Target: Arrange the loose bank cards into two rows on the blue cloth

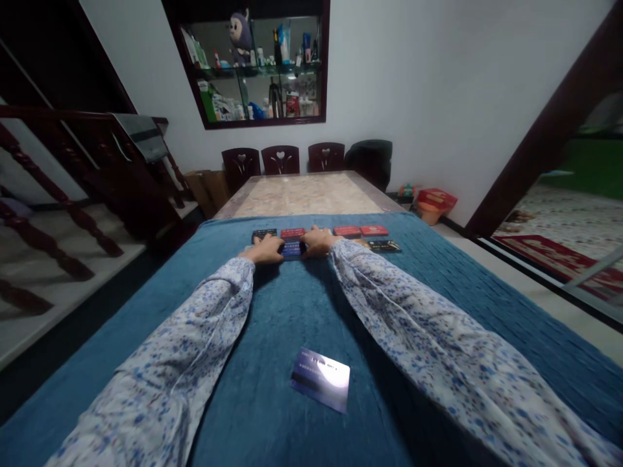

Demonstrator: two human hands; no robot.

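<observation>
My left hand (265, 249) rests low over the blue cloth, fingers apart, its fingertips at the left edge of a blue card (292, 250). From the other side, my right hand (317, 242) reaches the same card's right edge with its fingers spread. That card lies flat in the front row. Behind it are a red card (293, 233) and a black card (265, 233). Two more red cards, one (347, 231) beside the other (374, 231), lie right of my right hand, with a black card (384, 246) in front. My hands partly cover the front row.
A loose purple card (321, 379) lies close to me on the blue cloth (272, 324), between my forearms. Bare marbled tabletop (302, 193) shows beyond the cloth. Dark wooden chairs (280, 159) stand at the far end. A wooden railing (58, 162) is on the left.
</observation>
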